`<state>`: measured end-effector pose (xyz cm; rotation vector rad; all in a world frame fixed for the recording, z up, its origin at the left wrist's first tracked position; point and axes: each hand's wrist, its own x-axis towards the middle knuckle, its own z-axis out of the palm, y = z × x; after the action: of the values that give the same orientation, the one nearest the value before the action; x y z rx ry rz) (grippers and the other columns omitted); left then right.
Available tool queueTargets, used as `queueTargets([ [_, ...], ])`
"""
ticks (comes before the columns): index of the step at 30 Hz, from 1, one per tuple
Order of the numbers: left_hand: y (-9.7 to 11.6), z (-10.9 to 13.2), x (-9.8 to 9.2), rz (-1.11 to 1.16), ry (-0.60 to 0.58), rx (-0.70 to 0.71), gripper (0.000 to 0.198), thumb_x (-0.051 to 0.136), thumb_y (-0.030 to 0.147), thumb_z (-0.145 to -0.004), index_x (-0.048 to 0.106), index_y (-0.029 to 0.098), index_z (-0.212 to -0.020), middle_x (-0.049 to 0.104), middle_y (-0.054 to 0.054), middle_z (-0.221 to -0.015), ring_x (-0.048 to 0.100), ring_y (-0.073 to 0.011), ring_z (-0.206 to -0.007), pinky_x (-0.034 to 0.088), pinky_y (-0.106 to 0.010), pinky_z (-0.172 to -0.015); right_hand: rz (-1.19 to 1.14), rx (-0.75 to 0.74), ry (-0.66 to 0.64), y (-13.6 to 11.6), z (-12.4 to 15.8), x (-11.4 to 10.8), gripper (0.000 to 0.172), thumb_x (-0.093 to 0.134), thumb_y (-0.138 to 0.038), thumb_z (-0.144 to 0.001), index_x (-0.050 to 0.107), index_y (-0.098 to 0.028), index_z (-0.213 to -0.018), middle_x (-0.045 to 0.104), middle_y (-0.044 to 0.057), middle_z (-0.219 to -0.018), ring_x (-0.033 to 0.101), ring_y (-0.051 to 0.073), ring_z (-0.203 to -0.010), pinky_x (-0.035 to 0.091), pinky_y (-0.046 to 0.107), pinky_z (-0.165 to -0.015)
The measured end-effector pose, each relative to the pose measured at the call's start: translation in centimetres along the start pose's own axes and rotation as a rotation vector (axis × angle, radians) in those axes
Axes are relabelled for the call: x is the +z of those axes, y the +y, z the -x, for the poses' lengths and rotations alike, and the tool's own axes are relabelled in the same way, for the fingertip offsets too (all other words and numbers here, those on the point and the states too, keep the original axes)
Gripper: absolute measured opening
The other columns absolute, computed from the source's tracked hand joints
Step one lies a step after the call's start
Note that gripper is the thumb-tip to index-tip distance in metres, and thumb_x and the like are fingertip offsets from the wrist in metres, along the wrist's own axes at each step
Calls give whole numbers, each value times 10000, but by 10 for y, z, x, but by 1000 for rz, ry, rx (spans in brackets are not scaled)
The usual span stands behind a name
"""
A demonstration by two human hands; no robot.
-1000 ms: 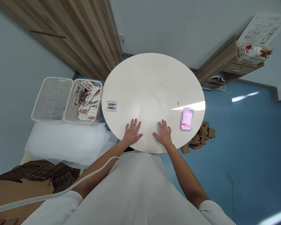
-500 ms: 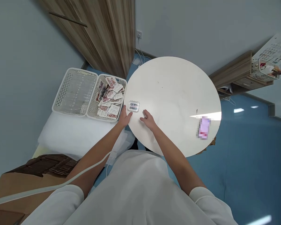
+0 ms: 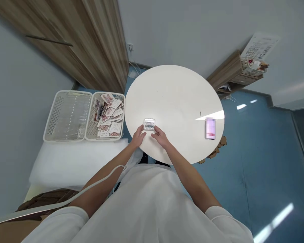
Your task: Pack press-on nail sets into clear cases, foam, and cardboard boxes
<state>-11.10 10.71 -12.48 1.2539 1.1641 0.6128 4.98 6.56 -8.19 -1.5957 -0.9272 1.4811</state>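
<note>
A small clear plastic case (image 3: 149, 124) with a printed insert lies flat on the white round table (image 3: 177, 91), near the side closest to me. My left hand (image 3: 138, 137) is at its left corner, fingers stretched forward and thumb apart. At the opposite corner is my right hand (image 3: 160, 136), with its fingers extended and its thumb pointing inward. The fingertips of both hands reach the case's lower sides; whether they press on it I cannot make out. Neither hand is closed around anything.
Left of the table stand a white basket (image 3: 50, 116) of clear plastic cases and another basket (image 3: 91, 130) full of printed cards. A blurred pinkish-purple object (image 3: 210, 128) lies on the table's right. A pale cable (image 3: 98, 182) crosses over my left arm.
The case has moved right, farther in from the table's left edge. Both hands have shifted with it, and my right hand has come up to its side. The camera view has turned.
</note>
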Motion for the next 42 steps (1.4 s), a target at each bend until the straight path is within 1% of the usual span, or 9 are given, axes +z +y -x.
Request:
queueTargets([
  [4,1,9,32,-32,-141,37,603,454,334,-780,262,190,-1332,386,-93,-1333,332,-215,-1240,252,-383,-1028,36,-22,99,13,30,-31,639,612,-353,-683,380,-278,-1273,250,7,-1416,289,194,-1275,287,366,-1030],
  [10,7,24,86,-85,-345,50,598,458,336,-783,267,194,-1331,356,-94,-1360,336,-214,-1241,261,-381,-1020,160,-43,183,37,80,-79,585,577,-306,-706,401,-272,-1263,247,12,-1417,267,202,-1285,296,384,-1027],
  [14,15,29,120,-112,-390,17,593,457,344,-784,277,194,-1329,352,-98,-1363,335,-227,-1242,266,-390,-1014,223,-31,228,52,95,-109,582,574,-293,-701,415,-237,-1258,261,38,-1412,286,206,-1276,315,376,-1017],
  [18,21,31,143,-118,-394,-11,593,454,359,-786,283,192,-1327,332,-97,-1375,321,-229,-1250,270,-378,-1011,245,-27,221,60,99,-131,590,568,-290,-699,410,-213,-1263,268,52,-1408,304,208,-1267,325,367,-1010],
  [22,21,37,155,-131,-346,-20,591,469,374,-775,313,185,-1312,360,-100,-1358,336,-230,-1241,273,-380,-1007,244,-22,172,66,102,-145,609,564,-293,-695,395,-203,-1273,270,61,-1407,312,203,-1263,320,360,-1012],
  [26,19,46,162,-143,-272,-39,569,479,371,-766,354,192,-1291,405,-94,-1330,359,-238,-1226,286,-383,-996,234,-39,118,73,102,-151,592,569,-279,-687,419,-219,-1256,292,50,-1398,333,203,-1251,323,366,-1010],
  [31,15,58,165,-167,-196,-39,579,496,360,-752,361,181,-1286,421,-100,-1317,390,-236,-1205,298,-381,-996,248,-92,103,83,103,-153,553,568,-261,-676,467,-222,-1219,355,55,-1362,368,212,-1225,362,369,-980],
  [36,13,71,167,-139,-137,-26,511,456,357,-772,410,175,-1246,465,-80,-1284,441,-217,-1164,340,-356,-977,312,-141,104,91,109,-156,451,534,-221,-670,547,-211,-1121,481,60,-1239,466,191,-1123,397,344,-940],
  [42,14,84,171,-186,-123,-35,490,424,362,-787,418,161,-1234,492,-78,-1257,473,-205,-1133,366,-341,-962,384,-162,92,97,116,-158,424,504,-197,-664,558,-208,-1084,512,61,-1173,507,183,-1045,413,342,-913],
])
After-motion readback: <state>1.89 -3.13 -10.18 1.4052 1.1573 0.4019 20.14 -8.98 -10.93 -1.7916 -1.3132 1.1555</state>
